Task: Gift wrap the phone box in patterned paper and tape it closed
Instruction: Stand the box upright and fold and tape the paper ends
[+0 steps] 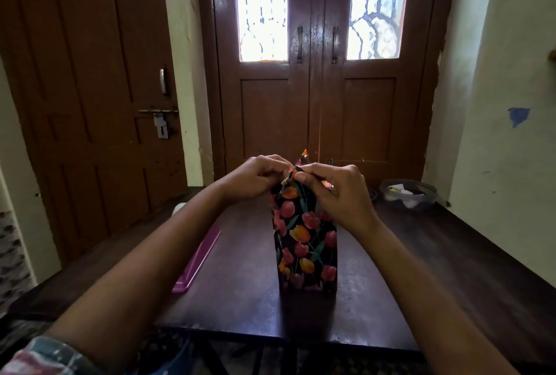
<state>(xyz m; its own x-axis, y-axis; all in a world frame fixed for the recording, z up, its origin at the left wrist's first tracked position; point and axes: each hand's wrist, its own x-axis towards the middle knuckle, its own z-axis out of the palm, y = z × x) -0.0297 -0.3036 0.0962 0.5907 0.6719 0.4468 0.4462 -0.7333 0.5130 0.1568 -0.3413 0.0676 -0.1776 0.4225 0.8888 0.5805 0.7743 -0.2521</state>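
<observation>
The phone box (305, 254) stands on end near the middle of the worktop (240, 299), its visible front covered in patterned paper (310, 221), black with red and orange tulips. At the top the paper is gathered into loose flaps, and 1 pointed tip sticks up above the fingers.

Both hands meet at that top end. The left hand (255, 179) has its fingers curled in tight and pinches the paper from the left. The right hand (334, 191) is curled as well, thumb and fingertips nipping the fold from the right, and a small corner of paper pokes out beside its knuckles. Neither hand is spread; each is closed narrowly on the paper. Both forearms are bare, with a patterned sleeve (45, 356) showing at the lower left edge.

The worktop is dark, worn wood. A purple strip (198, 257) lies flat on it well to the left of the box, running away from the person. At the far right corner sits a clear plastic tub (409, 194) with small items inside, too dim to tell apart.

Behind the worktop is a brown double door (313, 104) with 2 bright glazed panes and 2 handles. A single brown door (90, 104) with a bolt stands to the left, and a pale wall (496, 73) with a blue mark rises on the right
</observation>
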